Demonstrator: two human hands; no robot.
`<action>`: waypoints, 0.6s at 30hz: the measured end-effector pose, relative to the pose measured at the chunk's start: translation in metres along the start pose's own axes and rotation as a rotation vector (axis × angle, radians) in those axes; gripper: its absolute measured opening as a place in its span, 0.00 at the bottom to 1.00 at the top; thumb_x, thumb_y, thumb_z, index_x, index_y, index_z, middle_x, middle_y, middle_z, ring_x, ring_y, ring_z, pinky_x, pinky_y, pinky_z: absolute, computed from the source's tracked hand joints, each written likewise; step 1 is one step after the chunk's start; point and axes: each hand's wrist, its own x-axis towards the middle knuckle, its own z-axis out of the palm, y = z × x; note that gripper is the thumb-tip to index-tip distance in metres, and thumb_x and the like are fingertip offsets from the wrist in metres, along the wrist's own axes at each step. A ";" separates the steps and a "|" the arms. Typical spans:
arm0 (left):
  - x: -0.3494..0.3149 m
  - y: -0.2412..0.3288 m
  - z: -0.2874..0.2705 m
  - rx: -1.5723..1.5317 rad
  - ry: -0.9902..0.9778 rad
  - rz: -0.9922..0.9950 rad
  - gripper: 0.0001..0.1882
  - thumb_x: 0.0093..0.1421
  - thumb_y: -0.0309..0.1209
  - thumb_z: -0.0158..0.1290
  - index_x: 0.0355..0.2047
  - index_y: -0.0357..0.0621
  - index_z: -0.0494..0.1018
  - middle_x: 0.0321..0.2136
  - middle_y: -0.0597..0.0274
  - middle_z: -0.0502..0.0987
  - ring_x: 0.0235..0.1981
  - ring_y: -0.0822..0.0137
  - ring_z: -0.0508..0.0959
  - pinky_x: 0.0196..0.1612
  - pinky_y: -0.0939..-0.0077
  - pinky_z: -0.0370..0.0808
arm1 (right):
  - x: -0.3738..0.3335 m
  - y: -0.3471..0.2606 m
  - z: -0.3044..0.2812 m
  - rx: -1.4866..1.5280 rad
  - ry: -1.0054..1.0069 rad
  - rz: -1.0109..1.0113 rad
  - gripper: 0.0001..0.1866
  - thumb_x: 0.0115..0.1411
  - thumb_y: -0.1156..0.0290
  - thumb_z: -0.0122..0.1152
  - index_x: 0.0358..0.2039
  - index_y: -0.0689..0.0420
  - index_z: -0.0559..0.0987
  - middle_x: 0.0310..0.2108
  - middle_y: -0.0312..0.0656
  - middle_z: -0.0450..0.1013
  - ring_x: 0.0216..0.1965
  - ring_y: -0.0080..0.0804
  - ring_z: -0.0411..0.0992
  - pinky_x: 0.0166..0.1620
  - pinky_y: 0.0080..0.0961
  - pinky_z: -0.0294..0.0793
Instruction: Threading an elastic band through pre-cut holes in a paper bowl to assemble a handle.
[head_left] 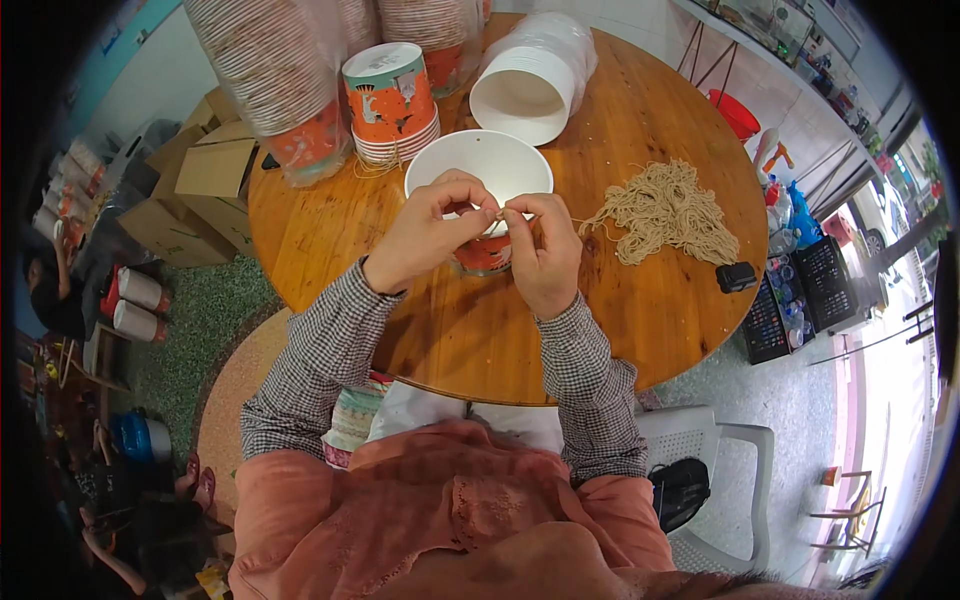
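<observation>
Both my hands meet over the near rim of a white-lined paper bucket [480, 155] that stands upright on the table, its orange printed outside showing below them. My left hand [440, 222] is closed, thumb and forefinger pinching what looks like a thin strand of string at the rim. Fingertips nearly touching it, my right hand [545, 252] pinches the same strand from the other side. The strand is tiny and mostly hidden by the fingers. To the right lies a loose heap of tan string [670, 212].
Behind the bucket are a short upside-down stack of orange printed buckets [390, 100], tall bagged stacks [270, 80] and a white bucket stack lying on its side [520, 95]. A small black device [736, 277] sits near the right edge of the round wooden table [450, 350].
</observation>
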 end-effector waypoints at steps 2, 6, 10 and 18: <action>0.002 0.007 -0.007 -0.105 -0.075 -0.125 0.07 0.59 0.30 0.54 0.35 0.40 0.76 0.32 0.70 0.71 0.29 0.79 0.70 0.32 0.87 0.69 | -0.005 0.004 0.003 0.083 0.000 0.069 0.05 0.57 0.79 0.57 0.34 0.62 0.73 0.30 0.43 0.72 0.34 0.36 0.71 0.37 0.28 0.71; 0.002 0.017 -0.012 -0.269 -0.185 -0.316 0.07 0.61 0.31 0.53 0.37 0.43 0.75 0.30 0.73 0.74 0.30 0.80 0.73 0.31 0.85 0.72 | -0.008 0.006 0.008 0.331 0.020 0.223 0.04 0.61 0.76 0.55 0.36 0.62 0.73 0.32 0.41 0.74 0.34 0.29 0.73 0.39 0.23 0.72; 0.003 0.015 -0.015 -0.320 -0.186 -0.323 0.08 0.61 0.32 0.54 0.37 0.42 0.75 0.32 0.70 0.76 0.32 0.80 0.75 0.33 0.85 0.73 | -0.007 0.007 0.007 0.370 -0.020 0.231 0.06 0.61 0.76 0.55 0.39 0.62 0.74 0.34 0.40 0.75 0.36 0.26 0.74 0.40 0.21 0.72; 0.005 0.016 -0.009 -0.320 -0.099 -0.312 0.09 0.62 0.33 0.53 0.37 0.41 0.75 0.33 0.69 0.77 0.34 0.79 0.75 0.37 0.83 0.74 | -0.005 0.001 0.002 0.453 -0.028 0.238 0.09 0.60 0.77 0.58 0.41 0.64 0.74 0.36 0.42 0.76 0.39 0.23 0.74 0.42 0.19 0.73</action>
